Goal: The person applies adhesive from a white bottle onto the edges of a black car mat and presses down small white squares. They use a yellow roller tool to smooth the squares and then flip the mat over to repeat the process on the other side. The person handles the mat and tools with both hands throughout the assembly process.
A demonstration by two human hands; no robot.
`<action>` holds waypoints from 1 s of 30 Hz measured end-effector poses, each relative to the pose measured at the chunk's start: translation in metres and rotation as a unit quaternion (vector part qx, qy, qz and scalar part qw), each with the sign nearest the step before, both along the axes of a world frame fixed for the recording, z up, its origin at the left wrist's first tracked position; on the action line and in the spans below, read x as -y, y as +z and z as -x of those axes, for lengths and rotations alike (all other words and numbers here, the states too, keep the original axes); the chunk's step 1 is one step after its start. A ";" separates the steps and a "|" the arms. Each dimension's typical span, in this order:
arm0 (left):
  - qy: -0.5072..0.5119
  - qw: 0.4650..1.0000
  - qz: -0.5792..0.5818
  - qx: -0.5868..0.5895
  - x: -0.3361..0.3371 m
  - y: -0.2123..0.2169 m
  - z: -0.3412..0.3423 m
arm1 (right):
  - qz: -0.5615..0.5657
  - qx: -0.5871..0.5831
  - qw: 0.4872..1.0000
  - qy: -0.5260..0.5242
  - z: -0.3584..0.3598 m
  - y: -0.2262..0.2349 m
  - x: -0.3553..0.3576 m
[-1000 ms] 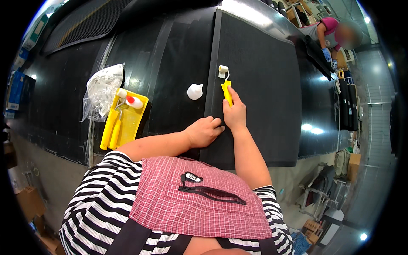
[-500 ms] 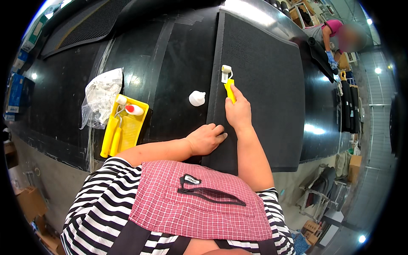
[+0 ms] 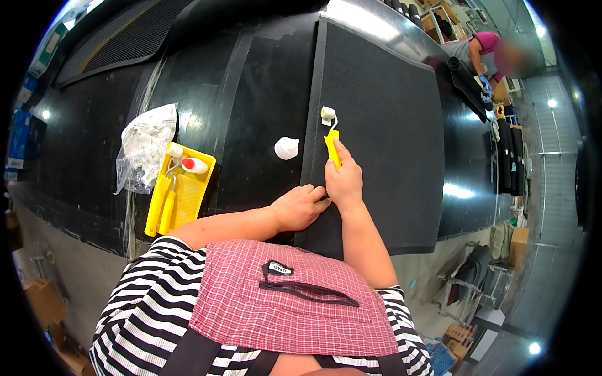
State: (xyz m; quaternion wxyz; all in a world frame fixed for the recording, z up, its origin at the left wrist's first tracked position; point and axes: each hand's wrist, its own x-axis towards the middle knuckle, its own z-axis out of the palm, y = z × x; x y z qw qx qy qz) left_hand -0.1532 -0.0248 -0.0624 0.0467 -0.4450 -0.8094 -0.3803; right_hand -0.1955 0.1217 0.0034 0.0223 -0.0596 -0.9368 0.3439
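My right hand is closed round the yellow handle of a small roller. Its white roller head lies over the left border of a black mat, which is spread on the black table. My left hand is at the mat's near left edge, fingers bent and closed against that edge, with the thumb hidden. Left of the mat, apart from both hands, a white plastic bottle sits on the table.
Farther left, a yellow paint tray holds yellow-handled rollers and a white bottle with a red cap. A clear plastic bag lies beside it. A dark textured mat is at the far left. A person in blue gloves works at the far right.
My right hand has drawn the roller toward me along the mat's left border. My left hand stays at the edge. The whole view has shifted slightly.
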 end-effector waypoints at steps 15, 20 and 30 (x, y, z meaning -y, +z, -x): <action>-0.003 1.000 0.001 -0.001 0.001 0.005 0.001 | 0.070 -0.033 0.996 -0.034 0.005 0.005 -0.008; -0.004 1.000 0.004 0.006 0.001 0.003 0.001 | 0.041 0.001 0.999 -0.019 -0.010 0.000 -0.007; -0.019 1.000 0.009 0.006 0.001 -0.005 0.002 | -0.057 0.056 0.997 0.013 -0.020 0.005 0.002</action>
